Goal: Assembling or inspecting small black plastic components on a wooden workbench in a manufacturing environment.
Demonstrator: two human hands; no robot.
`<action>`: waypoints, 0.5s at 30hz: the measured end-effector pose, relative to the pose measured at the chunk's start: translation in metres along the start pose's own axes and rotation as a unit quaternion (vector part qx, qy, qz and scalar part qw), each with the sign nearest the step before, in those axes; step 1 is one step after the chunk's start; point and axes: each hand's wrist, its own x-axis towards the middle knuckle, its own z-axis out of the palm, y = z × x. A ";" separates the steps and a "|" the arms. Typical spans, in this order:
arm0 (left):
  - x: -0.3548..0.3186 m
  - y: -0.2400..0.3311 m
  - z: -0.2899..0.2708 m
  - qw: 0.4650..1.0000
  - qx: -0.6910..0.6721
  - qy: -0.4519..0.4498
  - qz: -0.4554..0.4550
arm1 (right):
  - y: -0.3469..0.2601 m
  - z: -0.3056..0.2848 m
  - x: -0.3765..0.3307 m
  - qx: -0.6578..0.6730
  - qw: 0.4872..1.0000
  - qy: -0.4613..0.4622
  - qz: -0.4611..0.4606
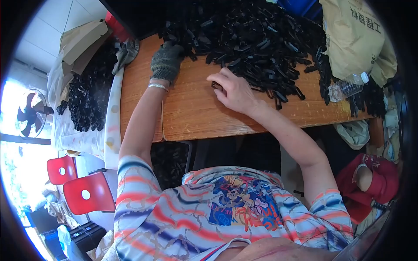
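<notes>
A heap of small black plastic parts (257, 43) covers the far side of the wooden table (191, 113). My left hand (166, 61), in a dark grey knitted glove, reaches to the heap's left edge. Its fingertips blend into the black parts, so their grip does not show. Bare and bent at the wrist, my right hand (236, 90) is closed just in front of the heap. Between its thumb and fingers shows a small dark object (217, 86), mostly hidden by the hand; its kind cannot be made out.
An empty clear plastic bottle (348, 87) lies at the right beside a brown paper sack (355, 39). Left of the table, more black parts (89, 98) fill a lined container, with a grey glove (124, 55) on its edge. Red chairs (89, 193) and a fan (31, 114) stand farther left.
</notes>
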 end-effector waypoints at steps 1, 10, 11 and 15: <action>-0.008 -0.001 0.002 0.999 -0.031 0.017 0.009 | -0.005 0.000 -0.006 0.077 0.996 0.031 0.030; -0.058 0.010 0.008 0.968 -0.237 0.078 -0.025 | 0.000 -0.003 -0.042 0.017 0.994 0.072 0.076; -0.063 0.009 0.006 0.958 -0.265 0.104 -0.038 | -0.001 -0.003 -0.043 -0.057 0.995 0.050 0.069; -0.083 0.016 -0.011 0.909 -0.392 0.139 -0.015 | -0.016 -0.014 -0.031 -0.060 0.994 0.008 0.090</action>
